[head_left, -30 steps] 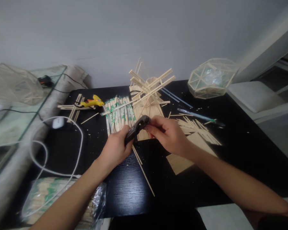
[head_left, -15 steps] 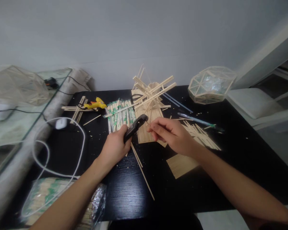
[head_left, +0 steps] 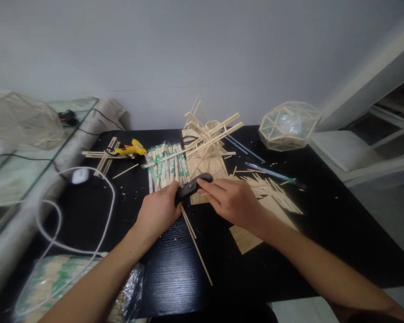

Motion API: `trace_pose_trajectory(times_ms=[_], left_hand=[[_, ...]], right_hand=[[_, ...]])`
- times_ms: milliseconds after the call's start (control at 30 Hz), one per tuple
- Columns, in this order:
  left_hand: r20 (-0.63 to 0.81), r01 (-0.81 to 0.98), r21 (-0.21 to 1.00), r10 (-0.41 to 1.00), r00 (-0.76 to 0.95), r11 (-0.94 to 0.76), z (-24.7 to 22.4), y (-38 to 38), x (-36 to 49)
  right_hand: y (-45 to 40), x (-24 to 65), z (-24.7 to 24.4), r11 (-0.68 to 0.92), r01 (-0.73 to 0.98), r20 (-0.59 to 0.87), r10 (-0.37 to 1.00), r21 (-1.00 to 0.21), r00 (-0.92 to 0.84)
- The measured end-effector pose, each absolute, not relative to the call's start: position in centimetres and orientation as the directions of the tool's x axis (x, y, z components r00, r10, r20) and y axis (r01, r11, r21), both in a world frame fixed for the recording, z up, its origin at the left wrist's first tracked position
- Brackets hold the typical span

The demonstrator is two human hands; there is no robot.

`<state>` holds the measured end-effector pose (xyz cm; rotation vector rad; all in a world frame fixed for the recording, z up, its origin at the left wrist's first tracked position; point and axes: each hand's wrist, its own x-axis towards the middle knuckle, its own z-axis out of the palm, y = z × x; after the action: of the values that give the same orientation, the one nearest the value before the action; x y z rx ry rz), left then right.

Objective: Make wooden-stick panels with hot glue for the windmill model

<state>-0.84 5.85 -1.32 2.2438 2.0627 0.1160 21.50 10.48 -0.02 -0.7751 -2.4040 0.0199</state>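
Note:
In my left hand is a black hand tool with a round pivot and a rounded tip; it looks like a cutter, though the blades cannot be made out. My right hand is closed in a pinch against the tool's tip, with a thin wooden stick partly showing between the fingers. Just beyond the hands stands a construction of wooden sticks on a slatted stick panel. Beside my left hand lie paper-wrapped chopsticks.
A yellow glue gun rests on crossed sticks at left. Loose sticks and another slatted panel lie right. A faceted stick frame stands at the back right. A white cable loops over the left side, near bagged sticks.
My right hand has come closer to the tool, and its fingers now meet the tip. The tool has tilted flatter and its pivot faces me. The whole view has shifted slightly.

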Motion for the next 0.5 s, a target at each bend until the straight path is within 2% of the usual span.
trace_pose_trajectory(times_ms=[167, 367, 500], left_hand=[[-0.029, 0.992, 0.092, 0.996, 0.085, -0.082, -1.3, 5.9, -0.8], [0.007, 0.988, 0.130, 0.997, 0.077, -0.077, -1.6, 5.9, -0.7], [0.017, 0.973, 0.228, 0.999, 0.039, -0.042, -1.8, 6.1, -0.9]], right_hand=[[10.5, 21.4, -0.2, 0.819, 0.543, 0.496, 0.555, -0.186, -0.667], [10.6, 21.6, -0.2, 0.803, 0.482, 0.444, 0.595, -0.350, -0.670], [11.3, 22.5, 1.4, 0.778, 0.458, 0.421, 0.622, -0.431, -0.661]])
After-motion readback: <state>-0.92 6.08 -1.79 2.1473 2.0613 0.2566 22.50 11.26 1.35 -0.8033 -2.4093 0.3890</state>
